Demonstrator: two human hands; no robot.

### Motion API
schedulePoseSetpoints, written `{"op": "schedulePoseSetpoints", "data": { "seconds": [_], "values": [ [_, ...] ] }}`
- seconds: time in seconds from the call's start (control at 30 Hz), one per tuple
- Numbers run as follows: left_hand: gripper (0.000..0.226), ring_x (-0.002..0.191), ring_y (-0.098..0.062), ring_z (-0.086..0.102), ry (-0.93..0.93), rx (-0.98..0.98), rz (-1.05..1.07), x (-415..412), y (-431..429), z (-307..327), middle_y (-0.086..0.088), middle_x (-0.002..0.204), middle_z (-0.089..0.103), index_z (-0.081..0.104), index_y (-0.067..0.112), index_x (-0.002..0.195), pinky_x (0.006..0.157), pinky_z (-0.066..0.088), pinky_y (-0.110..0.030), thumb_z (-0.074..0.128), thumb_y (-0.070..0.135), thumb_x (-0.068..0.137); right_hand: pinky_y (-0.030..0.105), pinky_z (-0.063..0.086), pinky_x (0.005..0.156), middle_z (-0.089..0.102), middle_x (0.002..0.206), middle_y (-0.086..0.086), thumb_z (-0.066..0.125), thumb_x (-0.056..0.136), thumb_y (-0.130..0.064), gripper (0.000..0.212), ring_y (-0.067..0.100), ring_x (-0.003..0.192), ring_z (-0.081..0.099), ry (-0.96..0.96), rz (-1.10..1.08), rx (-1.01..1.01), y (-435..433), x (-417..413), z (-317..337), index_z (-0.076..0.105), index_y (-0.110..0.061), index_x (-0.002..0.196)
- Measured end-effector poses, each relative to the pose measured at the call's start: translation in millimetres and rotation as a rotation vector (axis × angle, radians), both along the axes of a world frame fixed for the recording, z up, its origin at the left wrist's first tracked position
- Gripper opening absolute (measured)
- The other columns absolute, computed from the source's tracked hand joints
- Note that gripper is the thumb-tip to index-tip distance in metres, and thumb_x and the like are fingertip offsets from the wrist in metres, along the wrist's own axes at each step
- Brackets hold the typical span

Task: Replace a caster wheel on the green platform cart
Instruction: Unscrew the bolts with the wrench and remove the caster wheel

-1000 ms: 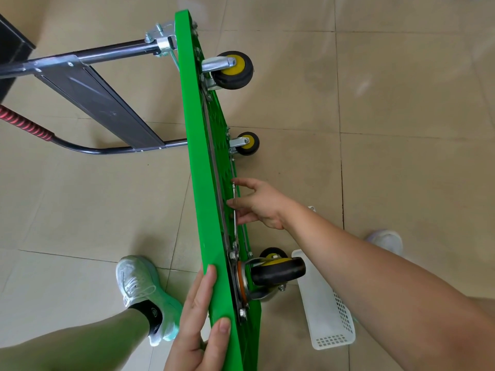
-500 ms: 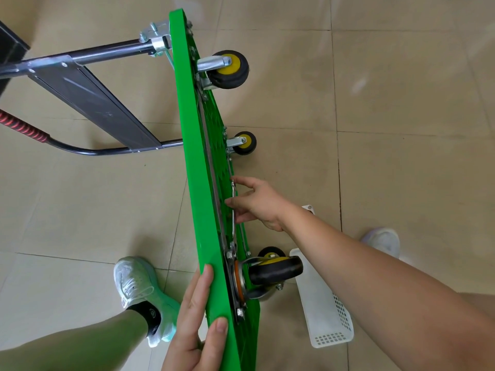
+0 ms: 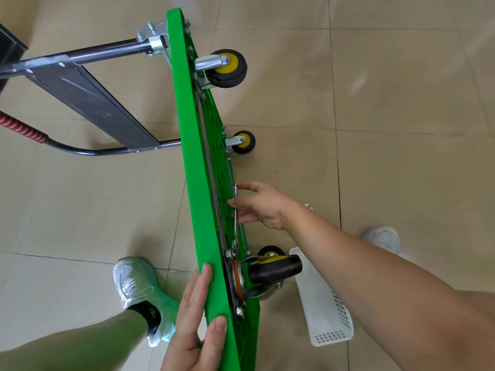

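**Caster wheel: wrench set at its mounting, hand well up the shaft**

The caster wheel (image 3: 276, 269) under replacement sits at the near upper corner of the green platform cart (image 3: 192, 156). The cart stands on its long edge on the tiled floor, with its underside turned to the person's right. The black tyre juts out sideways from a plate bolted to the deck.

A wrench (image 3: 235, 235) lies flat against the underside, its long axis running along the deck's length. Its near end meets the bolt (image 3: 229, 254) at the far edge of the caster's plate. Whether it is seated on the bolt head cannot be told.

The right hand (image 3: 263, 207) holds the wrench by its middle and far end. The thumb lies across the shaft and the other fingers are spread behind it, in what appears a light pinch. From these fingers the caster lies toward the person, along the shaft.

The left hand (image 3: 192, 317) steadies the cart at the same corner, with straight fingers (image 3: 203, 279) pressed together on the load face and the thumb (image 3: 220, 326) over the upper edge. It is nearer the caster but on the wrong side of the deck.

Judgement: the coming move is a swing of the wrench about that bolt, across the deck face (the deck must be held against the turn).

A white basket (image 3: 321, 303) lies on the floor beside the near corner.
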State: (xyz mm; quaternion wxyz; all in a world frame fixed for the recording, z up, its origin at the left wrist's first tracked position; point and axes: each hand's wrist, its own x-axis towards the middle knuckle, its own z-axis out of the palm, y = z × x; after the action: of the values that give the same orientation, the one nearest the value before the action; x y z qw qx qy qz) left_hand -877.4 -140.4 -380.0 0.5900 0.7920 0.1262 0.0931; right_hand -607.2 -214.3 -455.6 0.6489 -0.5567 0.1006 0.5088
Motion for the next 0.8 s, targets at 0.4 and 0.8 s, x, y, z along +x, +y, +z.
{"op": "schedulePoseSetpoints", "data": {
  "seconds": [0.4, 0.8],
  "values": [
    [0.065, 0.149, -0.033, 0.043, 0.011, -0.045, 0.019, -1.0, -0.8, -0.2, 0.003, 0.162, 0.046, 0.047, 0.048, 0.151, 0.118, 0.037, -0.066, 0.058, 0.032, 0.089, 0.034, 0.064, 0.062, 0.068, 0.114, 0.026, 0.069, 0.089, 0.007, 0.071, 0.028, 0.078, 0.071, 0.066, 0.048, -0.060, 4.0, -0.9, -4.1, 0.035, -0.006, 0.150],
    [0.065, 0.148, -0.027, 0.046, 0.025, -0.049, 0.032, 1.3, -1.9, 3.1, 0.008, 0.160, 0.049, 0.047, 0.054, 0.150, 0.118, 0.036, -0.055, 0.058, 0.035, 0.088, 0.040, 0.065, 0.069, 0.070, 0.110, 0.024, 0.072, 0.087, 0.005, 0.076, 0.029, 0.079, 0.072, -0.032, 0.047, 0.006, 1.8, 1.4, 10.2, 0.038, -0.015, 0.151]
  ]
}}
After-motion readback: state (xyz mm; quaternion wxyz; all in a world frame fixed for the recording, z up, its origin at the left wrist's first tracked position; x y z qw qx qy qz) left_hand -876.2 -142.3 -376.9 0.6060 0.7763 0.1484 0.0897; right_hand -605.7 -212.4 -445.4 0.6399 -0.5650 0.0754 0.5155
